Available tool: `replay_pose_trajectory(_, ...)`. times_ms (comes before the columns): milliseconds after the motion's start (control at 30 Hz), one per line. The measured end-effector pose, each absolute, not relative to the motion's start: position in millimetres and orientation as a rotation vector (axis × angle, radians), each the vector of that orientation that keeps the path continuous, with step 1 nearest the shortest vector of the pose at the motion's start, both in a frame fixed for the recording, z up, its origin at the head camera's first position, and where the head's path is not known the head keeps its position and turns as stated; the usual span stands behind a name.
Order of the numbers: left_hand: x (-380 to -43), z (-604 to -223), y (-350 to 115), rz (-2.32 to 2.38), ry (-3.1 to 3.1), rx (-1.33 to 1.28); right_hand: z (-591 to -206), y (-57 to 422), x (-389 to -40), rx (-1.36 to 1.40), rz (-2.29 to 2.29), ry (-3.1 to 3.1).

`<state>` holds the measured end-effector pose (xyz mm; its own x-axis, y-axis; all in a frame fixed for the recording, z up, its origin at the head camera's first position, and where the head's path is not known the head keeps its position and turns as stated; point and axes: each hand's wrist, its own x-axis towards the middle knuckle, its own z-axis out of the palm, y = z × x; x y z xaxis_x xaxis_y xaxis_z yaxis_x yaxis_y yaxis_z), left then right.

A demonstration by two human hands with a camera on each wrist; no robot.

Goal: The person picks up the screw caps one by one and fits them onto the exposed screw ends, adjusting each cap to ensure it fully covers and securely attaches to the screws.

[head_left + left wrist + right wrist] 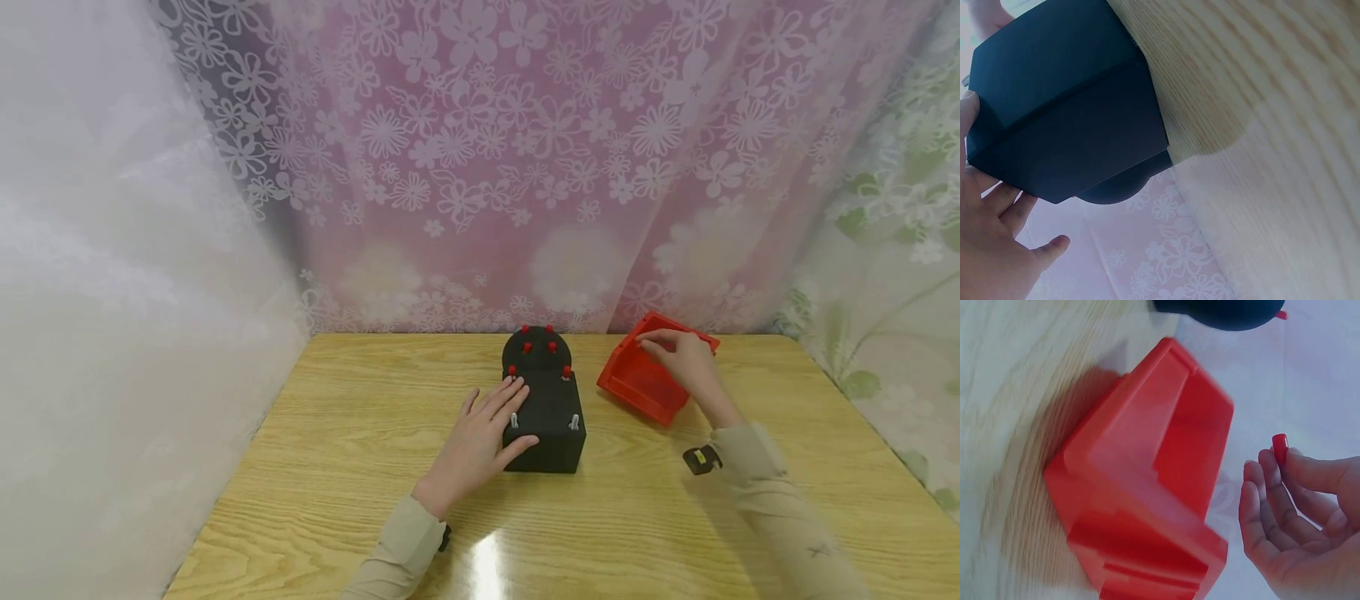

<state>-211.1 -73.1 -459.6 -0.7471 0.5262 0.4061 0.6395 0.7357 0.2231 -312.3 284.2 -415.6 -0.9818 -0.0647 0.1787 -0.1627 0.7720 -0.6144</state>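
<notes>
A black box (546, 408) with a round black part (537, 360) behind it stands at mid-table in the head view. Small red caps (566, 372) sit on the round part and along the box's far edge; two bare grey pegs (575, 422) stick up nearer the front. My left hand (474, 450) rests on the box's left side, fingers spread over its top, thumb by the front edge. Over the red bin (637, 379) is my right hand (686, 364). Between its thumb and index finger it pinches a small red cap (1280, 449), visible in the right wrist view.
The wooden table (360, 433) reaches back to a pink flowered curtain (465, 167). A white sheet (135, 292) hangs on the left, a flowered one (892, 292) on the right. The red bin sits askew, right of the black box.
</notes>
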Motion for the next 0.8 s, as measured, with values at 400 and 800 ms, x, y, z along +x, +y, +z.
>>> replay_pose_trajectory(400,-212,-461,-73,-0.511,-2.620,-0.904,-404,257,-288,0.176,1.170,-2.656)
replay_pose_trajectory(800,-212,-461,-73,-0.495,-2.624,-0.894,-392,229,-267,0.176,1.338,-2.577)
